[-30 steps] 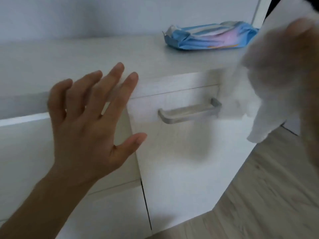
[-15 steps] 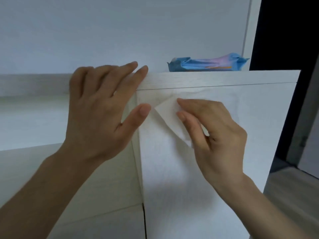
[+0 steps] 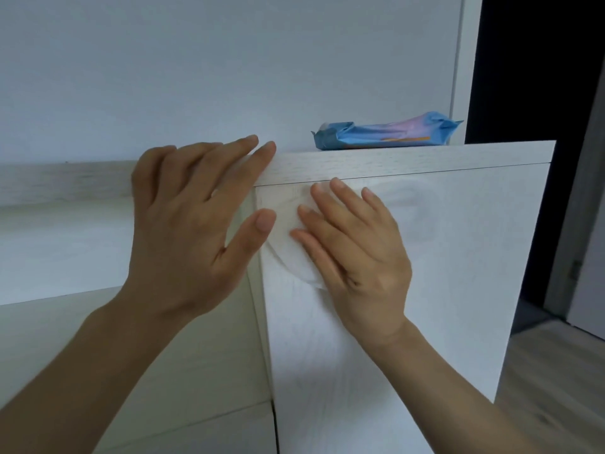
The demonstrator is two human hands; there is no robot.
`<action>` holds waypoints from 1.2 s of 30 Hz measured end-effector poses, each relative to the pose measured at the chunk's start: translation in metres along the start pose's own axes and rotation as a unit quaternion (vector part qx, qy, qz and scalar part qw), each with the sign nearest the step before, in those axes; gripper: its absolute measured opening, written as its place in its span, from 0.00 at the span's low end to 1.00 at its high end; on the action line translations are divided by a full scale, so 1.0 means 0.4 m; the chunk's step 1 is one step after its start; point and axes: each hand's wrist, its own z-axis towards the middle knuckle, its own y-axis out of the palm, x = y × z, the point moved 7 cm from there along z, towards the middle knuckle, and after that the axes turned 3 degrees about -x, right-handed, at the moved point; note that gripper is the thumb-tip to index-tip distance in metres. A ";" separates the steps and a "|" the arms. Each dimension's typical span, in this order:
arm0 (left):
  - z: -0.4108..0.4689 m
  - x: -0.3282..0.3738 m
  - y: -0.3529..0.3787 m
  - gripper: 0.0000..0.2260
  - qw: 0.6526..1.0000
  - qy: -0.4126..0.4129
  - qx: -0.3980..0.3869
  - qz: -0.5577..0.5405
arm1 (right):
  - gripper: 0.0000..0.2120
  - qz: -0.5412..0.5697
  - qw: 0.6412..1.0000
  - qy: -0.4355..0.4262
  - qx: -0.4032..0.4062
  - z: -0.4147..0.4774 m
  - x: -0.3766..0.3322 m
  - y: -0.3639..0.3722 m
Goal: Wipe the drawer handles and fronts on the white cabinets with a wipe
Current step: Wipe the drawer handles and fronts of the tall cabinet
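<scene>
My right hand (image 3: pixel 357 257) lies flat on the white drawer front (image 3: pixel 458 273) near its upper left corner. It presses a white wipe (image 3: pixel 288 257) against the panel, and only the wipe's curved left edge shows beyond the fingers. My left hand (image 3: pixel 193 224) rests with spread fingers on the front edge of the cabinet top (image 3: pixel 409 162) and holds nothing. Faint damp streaks mark the panel to the right of my fingers. No drawer handle is in view.
A blue pack of wipes (image 3: pixel 386 134) lies on the cabinet top by the wall. More white cabinet fronts (image 3: pixel 65 257) lie to the left. A dark doorway (image 3: pixel 523 77) and wooden floor (image 3: pixel 556 404) are at the right.
My right hand brought the wipe from the air onto the drawer front, pinched its corner, and now presses flat on it. My left hand settled on the cabinet edge. The view dropped lower.
</scene>
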 end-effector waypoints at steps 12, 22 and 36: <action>0.000 0.002 -0.002 0.30 1.000 0.000 0.024 -0.007 | 0.09 -0.007 0.999 0.037 0.027 -0.006 0.017 0.005; -0.001 0.001 -0.003 0.31 0.999 -0.005 0.030 -0.030 | 0.12 0.006 0.991 0.118 0.064 -0.006 0.010 0.022; -0.004 0.001 -0.004 0.31 0.998 -0.006 0.053 -0.038 | 0.09 -0.020 0.998 0.022 0.064 -0.007 0.007 0.014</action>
